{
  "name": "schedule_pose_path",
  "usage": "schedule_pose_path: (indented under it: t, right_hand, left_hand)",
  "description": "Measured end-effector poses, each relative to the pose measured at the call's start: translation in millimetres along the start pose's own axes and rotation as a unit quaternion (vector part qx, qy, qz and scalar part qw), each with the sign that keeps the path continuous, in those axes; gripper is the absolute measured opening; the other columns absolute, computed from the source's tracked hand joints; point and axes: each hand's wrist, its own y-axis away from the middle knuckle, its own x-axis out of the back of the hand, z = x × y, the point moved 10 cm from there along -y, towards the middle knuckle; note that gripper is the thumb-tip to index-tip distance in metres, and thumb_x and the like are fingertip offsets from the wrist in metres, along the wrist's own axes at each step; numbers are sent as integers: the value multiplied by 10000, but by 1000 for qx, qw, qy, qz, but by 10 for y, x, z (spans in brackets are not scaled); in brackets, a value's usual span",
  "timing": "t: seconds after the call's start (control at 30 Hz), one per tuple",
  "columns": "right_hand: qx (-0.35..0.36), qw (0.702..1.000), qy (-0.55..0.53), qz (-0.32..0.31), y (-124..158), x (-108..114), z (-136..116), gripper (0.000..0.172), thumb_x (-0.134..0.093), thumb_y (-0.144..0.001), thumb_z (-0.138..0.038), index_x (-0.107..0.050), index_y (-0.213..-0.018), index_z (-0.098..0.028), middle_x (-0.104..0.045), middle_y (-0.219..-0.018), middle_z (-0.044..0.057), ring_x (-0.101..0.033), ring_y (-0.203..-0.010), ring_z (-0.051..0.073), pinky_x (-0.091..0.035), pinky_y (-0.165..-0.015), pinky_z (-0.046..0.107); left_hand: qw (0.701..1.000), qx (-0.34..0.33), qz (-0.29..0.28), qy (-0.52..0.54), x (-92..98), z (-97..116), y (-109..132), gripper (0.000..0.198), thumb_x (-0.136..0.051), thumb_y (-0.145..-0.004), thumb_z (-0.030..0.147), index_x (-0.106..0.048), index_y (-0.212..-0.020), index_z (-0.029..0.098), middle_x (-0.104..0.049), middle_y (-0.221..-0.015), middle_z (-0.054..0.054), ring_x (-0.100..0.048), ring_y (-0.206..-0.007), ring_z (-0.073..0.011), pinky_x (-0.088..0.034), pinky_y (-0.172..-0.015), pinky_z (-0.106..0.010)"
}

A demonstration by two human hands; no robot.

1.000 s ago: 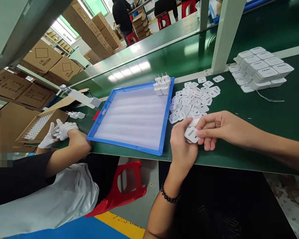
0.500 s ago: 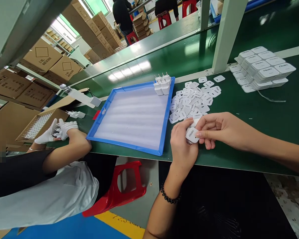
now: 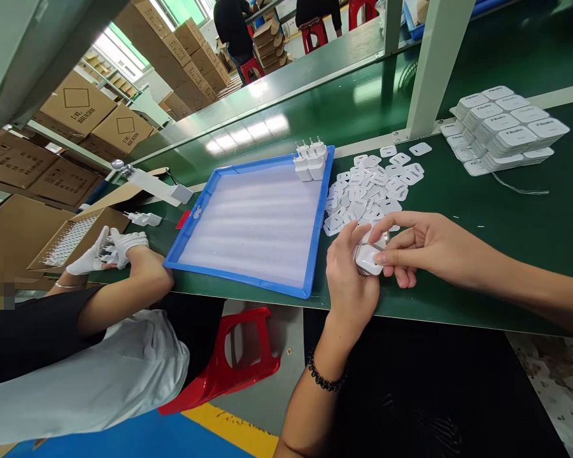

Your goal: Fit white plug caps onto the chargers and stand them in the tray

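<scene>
My left hand [image 3: 351, 273] is closed around a small stack of white rounded-square cards [image 3: 368, 259] above the bench's front edge. My right hand [image 3: 420, 245] pinches the stack from the right, thumb on its near face and index finger over the top. Part of the stack is hidden behind my fingers. Just beyond my hands lies a loose pile of similar white printed cards [image 3: 363, 191]. To the left of that pile, several white plug adapters [image 3: 310, 166] stand at the far right corner of a blue-rimmed tray [image 3: 243, 284].
Stacked sheets of joined cards [image 3: 510, 130] sit at the far right, behind them a white post [image 3: 430, 76]. At left, a co-worker's gloved hands [image 3: 109, 249] work beside a cardboard box [image 3: 79, 238]. A red stool [image 3: 262, 343] stands below the bench.
The cards in my hands have tilted, so the print on the near one no longer shows plainly. My right index finger has shifted slightly left and up. The view has moved very slightly.
</scene>
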Motion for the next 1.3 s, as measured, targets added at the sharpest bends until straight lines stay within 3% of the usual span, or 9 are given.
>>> schedule_pose_path:
  t: [0.37,0.83,1.3]
  right_hand:
    - [-51,998,-22,22,-17,45,63,559,-923,-668,-310,-428,-918,-238,-713,-560,-7,-641,-438,147,-499,-428,214]
    - [-69,997,-33,27,-26,71,85,569,-910,-651,-240,-419,-939,-235,-716,-557,4,-633,-438,143,-491,-426,210]
    - [-45,997,-45,45,-37,98,146,540,-897,-658,-244,-439,-943,-238,-693,-542,-16,-614,-425,143,-452,-410,209]
  left_hand:
    - [998,-40,16,-43,30,99,-10,590,-656,-929,141,-406,-1452,252,-714,-1301,-100,-648,-1253,-269,-533,-1047,-455]
    - [993,-76,19,-83,29,161,12,595,-609,-932,109,-404,-1473,248,-708,-1306,-107,-644,-1229,-277,-558,-1016,-465]
    - [994,-70,20,-86,39,152,9,553,-605,-930,115,-447,-1445,242,-718,-1297,-96,-653,-1210,-259,-551,-1022,-454]
